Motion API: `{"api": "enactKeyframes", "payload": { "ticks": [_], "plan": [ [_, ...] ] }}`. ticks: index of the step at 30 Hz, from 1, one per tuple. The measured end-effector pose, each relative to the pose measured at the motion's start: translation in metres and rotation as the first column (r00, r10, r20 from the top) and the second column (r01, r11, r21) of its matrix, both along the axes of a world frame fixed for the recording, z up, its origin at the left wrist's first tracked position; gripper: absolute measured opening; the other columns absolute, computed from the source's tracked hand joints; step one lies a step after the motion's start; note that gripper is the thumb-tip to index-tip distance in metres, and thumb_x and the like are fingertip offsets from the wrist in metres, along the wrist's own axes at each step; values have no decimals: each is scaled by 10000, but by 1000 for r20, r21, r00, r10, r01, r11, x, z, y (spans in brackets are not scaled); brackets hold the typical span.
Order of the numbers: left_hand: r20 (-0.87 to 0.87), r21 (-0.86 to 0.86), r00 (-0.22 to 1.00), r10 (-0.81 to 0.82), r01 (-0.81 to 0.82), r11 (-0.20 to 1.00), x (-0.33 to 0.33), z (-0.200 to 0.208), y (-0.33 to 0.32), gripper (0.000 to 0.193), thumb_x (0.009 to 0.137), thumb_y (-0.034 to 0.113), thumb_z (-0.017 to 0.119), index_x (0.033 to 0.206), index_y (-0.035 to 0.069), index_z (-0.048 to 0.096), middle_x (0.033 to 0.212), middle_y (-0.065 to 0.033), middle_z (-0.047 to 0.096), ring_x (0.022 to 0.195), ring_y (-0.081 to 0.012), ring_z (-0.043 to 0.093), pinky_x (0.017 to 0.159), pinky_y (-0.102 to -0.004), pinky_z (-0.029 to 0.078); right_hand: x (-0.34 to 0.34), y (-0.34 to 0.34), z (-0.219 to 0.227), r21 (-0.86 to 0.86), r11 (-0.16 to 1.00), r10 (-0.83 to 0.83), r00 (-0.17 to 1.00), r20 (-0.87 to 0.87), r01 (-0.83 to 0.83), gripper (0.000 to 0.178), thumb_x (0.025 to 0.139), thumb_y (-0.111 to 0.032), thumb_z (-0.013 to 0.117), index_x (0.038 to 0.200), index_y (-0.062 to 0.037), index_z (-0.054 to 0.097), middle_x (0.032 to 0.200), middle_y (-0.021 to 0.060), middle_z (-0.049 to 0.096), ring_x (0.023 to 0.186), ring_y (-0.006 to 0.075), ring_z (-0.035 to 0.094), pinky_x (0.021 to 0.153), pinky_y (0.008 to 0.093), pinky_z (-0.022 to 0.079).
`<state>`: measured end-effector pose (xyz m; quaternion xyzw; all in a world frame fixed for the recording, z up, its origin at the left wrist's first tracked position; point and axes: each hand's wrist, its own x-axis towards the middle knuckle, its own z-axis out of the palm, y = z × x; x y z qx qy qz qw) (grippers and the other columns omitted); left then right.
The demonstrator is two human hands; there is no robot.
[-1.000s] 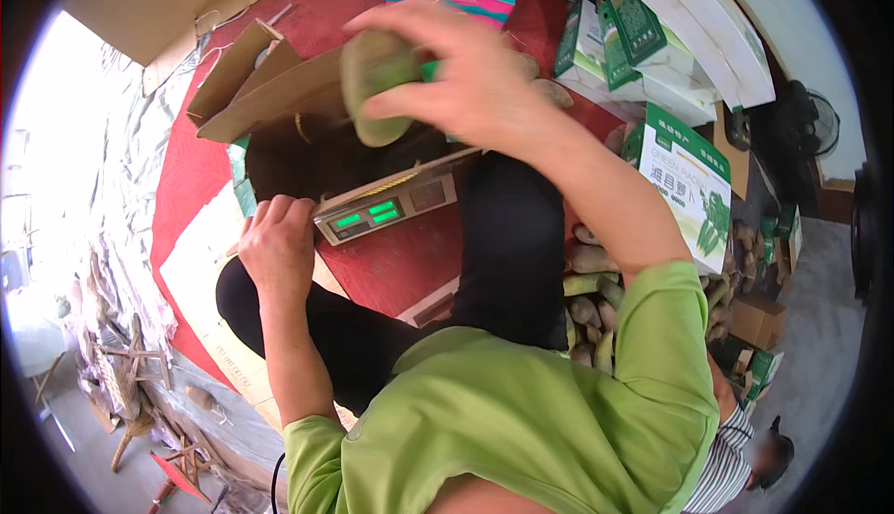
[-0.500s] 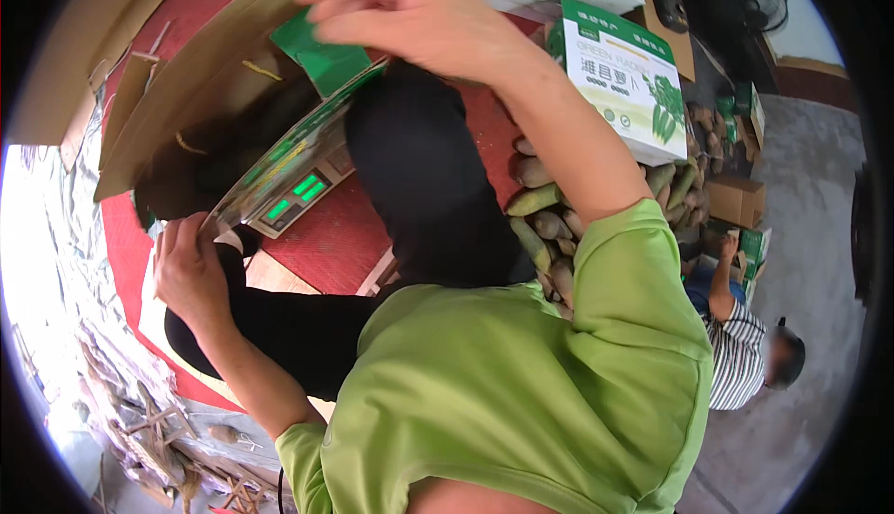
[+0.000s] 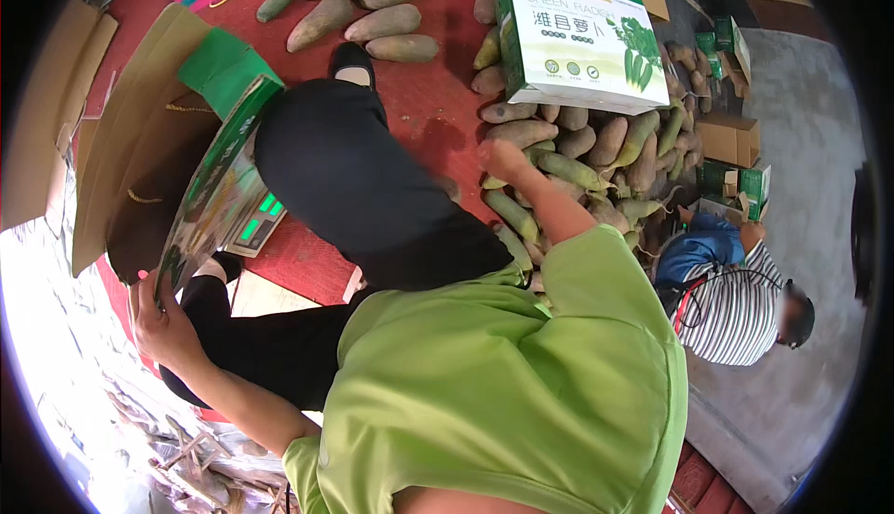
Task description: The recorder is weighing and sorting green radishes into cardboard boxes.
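My left hand (image 3: pixel 166 323) is closed on the near edge of a tall open carton (image 3: pixel 209 174), printed green outside and brown inside, with a green flap raised. Part of its inside is dark. Beside the carton, partly behind it and my knee, stands a scale (image 3: pixel 256 225) with lit green displays. My right hand (image 3: pixel 507 160) is over the left side of a heap of green radishes (image 3: pixel 577 142), close to several of them. Its fingers are turned down and hard to see, so I cannot tell whether they grip one.
A white and green closed carton (image 3: pixel 582 39) rests on the heap's far side. Several loose radishes (image 3: pixel 382 22) lie on the red mat (image 3: pixel 428 95). Brown cardboard (image 3: pixel 56 95) stands at far left. Another person (image 3: pixel 731 304) in a striped shirt is at right, near small boxes (image 3: pixel 731 140).
My right hand has left the carton's raised flap and swung right and down to the radish heap. My left hand stays on the carton's edge. The view has shifted, showing loose radishes on the mat.
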<state>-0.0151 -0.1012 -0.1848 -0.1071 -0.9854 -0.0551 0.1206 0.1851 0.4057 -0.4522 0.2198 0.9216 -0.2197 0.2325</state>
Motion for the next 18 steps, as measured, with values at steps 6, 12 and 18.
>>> {"api": "enactKeyframes", "payload": {
  "ticks": [6,12,18],
  "plan": [
    [-32,12,999,-44,44,999,-1,-1,-5,115,859,159,643,940,80,665,906,-41,665,801,-251,652,653,-351,491,69,-7,-28,-37,995,-83,967,239,94,275,711,-237,630,936,-80,633,925,194,658,920,392,618,804,462,487],
    [-51,-43,998,-38,35,998,-3,1,2,116,848,136,651,936,63,666,887,-48,662,796,-246,644,671,-341,491,108,-17,-53,115,967,-254,855,452,226,454,751,-293,631,1128,-45,574,1141,215,606,1100,380,561,922,451,460],
    [-51,48,998,-26,28,998,-1,10,11,73,804,60,658,875,61,674,844,-70,657,787,-253,633,692,-339,490,123,-34,-62,99,941,-337,873,353,323,815,709,-364,736,1367,-56,367,1297,258,455,1203,378,481,976,441,438]
  ]
}}
